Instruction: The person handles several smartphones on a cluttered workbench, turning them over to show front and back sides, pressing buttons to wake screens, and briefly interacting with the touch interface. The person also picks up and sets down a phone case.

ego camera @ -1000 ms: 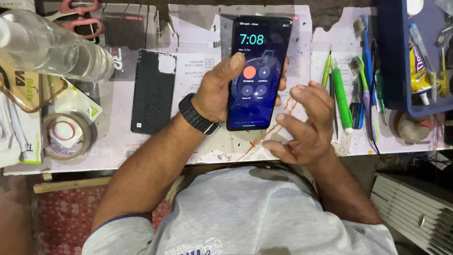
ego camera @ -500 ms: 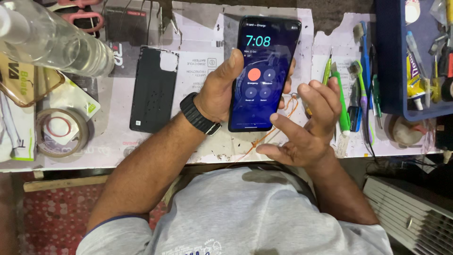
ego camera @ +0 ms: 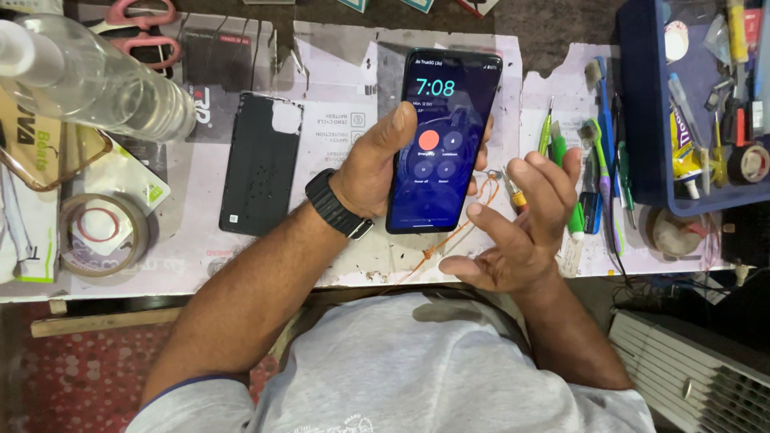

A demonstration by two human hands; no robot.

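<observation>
Workbench; left hand gripping phone

bottle: cut off at left edge | blue tray: cut off at right edge

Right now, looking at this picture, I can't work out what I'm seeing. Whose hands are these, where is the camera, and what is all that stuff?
No machine here: a person wears a camera on the head, looking down at their own hands over a workbench. The left hand, with a black wristwatch, holds a lit smartphone upright. The right hand hovers open beside it, holding nothing. On the bench lie a black phone back cover, a clear plastic bottle, a tape roll, pink-handled scissors, and a blue tray of small tools.
</observation>
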